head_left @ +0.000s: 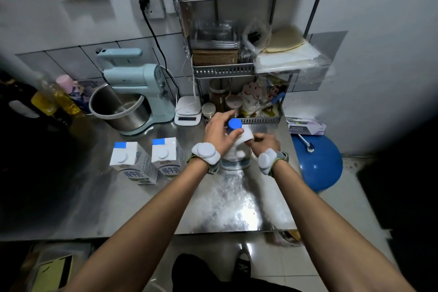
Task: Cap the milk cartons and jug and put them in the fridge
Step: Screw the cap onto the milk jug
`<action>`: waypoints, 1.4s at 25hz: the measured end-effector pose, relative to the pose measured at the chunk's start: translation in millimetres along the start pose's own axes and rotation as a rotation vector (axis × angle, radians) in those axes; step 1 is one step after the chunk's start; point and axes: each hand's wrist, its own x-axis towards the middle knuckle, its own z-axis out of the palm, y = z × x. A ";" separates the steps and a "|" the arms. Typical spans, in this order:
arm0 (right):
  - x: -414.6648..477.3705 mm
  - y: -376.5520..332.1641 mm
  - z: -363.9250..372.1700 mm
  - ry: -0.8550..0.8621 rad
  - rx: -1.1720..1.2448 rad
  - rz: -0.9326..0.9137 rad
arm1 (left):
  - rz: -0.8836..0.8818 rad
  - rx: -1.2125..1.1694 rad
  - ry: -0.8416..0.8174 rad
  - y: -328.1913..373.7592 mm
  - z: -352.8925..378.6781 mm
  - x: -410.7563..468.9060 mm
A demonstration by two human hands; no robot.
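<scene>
A white milk jug [237, 159] stands on the steel counter [225, 201], right of centre. Its blue cap [234, 124] sits on the neck, with the fingers of my left hand [219, 131] wrapped around it from the left. My right hand [264, 141] grips the jug's white handle [247, 135] from the right. Two white-and-blue milk cartons stand upright to the left, one [132, 163] farther left and one [167, 157] beside it. Each carton has a white round cap on its top.
A pale blue stand mixer [139, 92] with a steel bowl and a white kitchen scale [187, 114] stand at the back. A metal shelf rack [244, 71] holds jars and bags behind the jug. A blue round stool [317, 163] stands right of the counter.
</scene>
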 end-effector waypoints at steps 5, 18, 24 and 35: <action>-2.7 2.4 0.6 0.001 0.014 0.012 | -0.023 0.045 -0.036 -2.3 4.7 0.8; 2.2 6.0 1.1 -0.028 -0.002 0.036 | 0.078 0.114 -0.315 -5.5 -11.2 17.8; 4.4 7.0 2.0 -0.019 -0.007 0.047 | -0.071 0.028 -0.260 -1.2 -1.0 15.1; 4.5 4.3 -0.3 -0.032 -0.025 0.027 | 0.001 0.080 -0.318 -2.8 -11.8 12.9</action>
